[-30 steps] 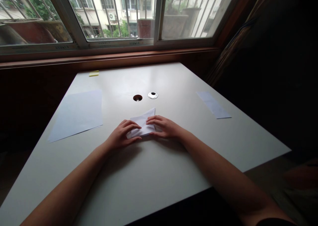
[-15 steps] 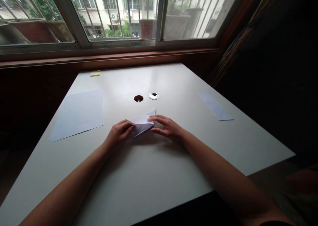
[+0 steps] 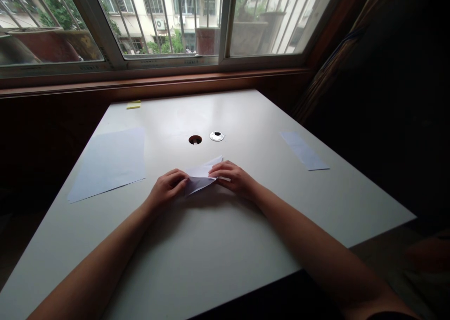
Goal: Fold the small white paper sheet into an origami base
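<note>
A folded sheet of white paper [image 3: 201, 183] is held between my two hands, just above or on the white table [image 3: 211, 245]. Its near flap slants down toward me in shade, while a pointed corner sticks up at the back right. My left hand [image 3: 170, 185] pinches the left end between thumb and fingers. At the right end, my right hand [image 3: 234, 177] grips the paper, fingers on top and thumb below. Fingers cover both ends, so the folds there are hidden.
Larger white sheets [image 3: 108, 163] lie at the left, and a narrow paper strip [image 3: 305, 151] at the right. Beyond my hands are a round hole [image 3: 195, 140] and a metal ring cover [image 3: 217, 136]. A yellow sticky-note pad [image 3: 133, 105] lies near the far left edge, below the window.
My right thumb and fingers have closed on the paper's right end, where they were spread before. The paper's back corner has dipped slightly. My left hand keeps its pinch.
</note>
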`<state>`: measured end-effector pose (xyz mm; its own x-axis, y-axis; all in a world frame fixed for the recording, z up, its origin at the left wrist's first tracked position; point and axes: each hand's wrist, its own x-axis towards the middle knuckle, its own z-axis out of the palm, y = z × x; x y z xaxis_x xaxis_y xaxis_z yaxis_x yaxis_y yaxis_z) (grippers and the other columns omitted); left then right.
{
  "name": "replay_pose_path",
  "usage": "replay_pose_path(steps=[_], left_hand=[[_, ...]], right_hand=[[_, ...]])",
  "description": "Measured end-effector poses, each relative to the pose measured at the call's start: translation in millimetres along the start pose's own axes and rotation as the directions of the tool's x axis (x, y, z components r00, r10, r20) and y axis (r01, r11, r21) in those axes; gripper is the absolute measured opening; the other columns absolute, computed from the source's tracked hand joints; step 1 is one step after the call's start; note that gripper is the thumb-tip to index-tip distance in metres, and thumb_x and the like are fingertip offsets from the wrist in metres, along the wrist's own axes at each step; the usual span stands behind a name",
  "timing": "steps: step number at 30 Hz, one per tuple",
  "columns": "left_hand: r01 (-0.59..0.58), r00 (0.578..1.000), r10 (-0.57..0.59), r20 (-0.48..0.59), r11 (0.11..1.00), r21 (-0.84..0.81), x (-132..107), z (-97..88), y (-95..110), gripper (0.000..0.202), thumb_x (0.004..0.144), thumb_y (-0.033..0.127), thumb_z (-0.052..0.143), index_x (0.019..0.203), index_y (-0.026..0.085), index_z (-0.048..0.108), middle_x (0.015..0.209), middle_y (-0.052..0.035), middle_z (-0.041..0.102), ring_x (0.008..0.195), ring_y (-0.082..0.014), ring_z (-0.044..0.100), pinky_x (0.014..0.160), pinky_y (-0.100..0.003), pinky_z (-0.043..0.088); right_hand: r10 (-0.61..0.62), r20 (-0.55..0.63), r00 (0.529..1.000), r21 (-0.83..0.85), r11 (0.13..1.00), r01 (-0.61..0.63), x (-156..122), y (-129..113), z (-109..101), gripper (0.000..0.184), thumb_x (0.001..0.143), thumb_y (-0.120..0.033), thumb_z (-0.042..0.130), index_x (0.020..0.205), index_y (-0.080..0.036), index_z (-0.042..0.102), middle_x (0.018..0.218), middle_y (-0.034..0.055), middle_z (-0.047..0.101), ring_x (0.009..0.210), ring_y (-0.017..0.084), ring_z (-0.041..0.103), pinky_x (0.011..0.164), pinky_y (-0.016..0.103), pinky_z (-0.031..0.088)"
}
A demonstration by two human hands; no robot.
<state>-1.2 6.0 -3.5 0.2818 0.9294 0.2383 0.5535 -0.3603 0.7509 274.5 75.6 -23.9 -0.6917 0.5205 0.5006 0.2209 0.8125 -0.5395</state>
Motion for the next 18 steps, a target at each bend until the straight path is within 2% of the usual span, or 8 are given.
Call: replay_pose_path(steps=[4, 10, 14, 18], left_hand=[[-0.134, 0.987, 0.133, 0.087, 0.991, 0.001, -1.7, 2.0, 0.3, 0.021, 0.094, 0.033, 0.055, 0.103, 0.022, 0.071, 0.11, -0.0089, 0.066, 0.102, -0.0213, 0.064, 0.091, -0.032, 0.051], [-0.356, 0.925, 0.335, 0.177, 0.929, 0.104, -3.5, 9.1, 0.2, 0.016, 0.089, 0.027, 0.063, 0.104, 0.022, 0.068, 0.111, -0.0086, 0.066, 0.11, -0.0217, 0.061, 0.099, -0.037, 0.05], [-0.407, 0.909, 0.373, 0.188, 0.892, 0.196, -2.9, 12.3, -1.7, 0.014, 0.088, 0.029, 0.066, 0.1, 0.022, 0.065, 0.109, -0.0079, 0.065, 0.111, -0.0222, 0.059, 0.097, -0.038, 0.05], [-0.408, 0.908, 0.367, 0.201, 0.883, 0.234, -3.4, 13.0, -4.1, 0.016, 0.087, 0.033, 0.068, 0.098, 0.021, 0.064, 0.109, -0.0073, 0.065, 0.109, -0.0221, 0.058, 0.096, -0.038, 0.049]], right_hand=[[-0.053, 0.014, 0.998, -0.125, 0.991, 0.055, -0.6, 0.6, 3.3, 0.02, 0.093, -0.028, 0.061, 0.108, -0.03, 0.073, 0.108, 0.0047, 0.072, 0.101, 0.022, 0.059, 0.093, 0.04, 0.05], [-0.085, 0.082, 0.993, -0.23, 0.968, 0.102, -5.7, -1.1, 5.6, 0.023, 0.09, -0.022, 0.063, 0.11, -0.031, 0.073, 0.112, 0.0045, 0.071, 0.105, 0.022, 0.057, 0.093, 0.04, 0.046], [-0.115, 0.144, 0.983, -0.262, 0.953, 0.15, -5.5, -9.4, 3.1, 0.02, 0.091, -0.031, 0.066, 0.11, -0.03, 0.073, 0.117, 0.005, 0.07, 0.112, 0.025, 0.056, 0.097, 0.043, 0.043], [-0.162, 0.13, 0.978, -0.212, 0.959, 0.187, -4.0, -14.9, 3.8, 0.015, 0.092, -0.034, 0.065, 0.102, -0.029, 0.075, 0.106, 0.004, 0.073, 0.105, 0.022, 0.06, 0.095, 0.041, 0.045]])
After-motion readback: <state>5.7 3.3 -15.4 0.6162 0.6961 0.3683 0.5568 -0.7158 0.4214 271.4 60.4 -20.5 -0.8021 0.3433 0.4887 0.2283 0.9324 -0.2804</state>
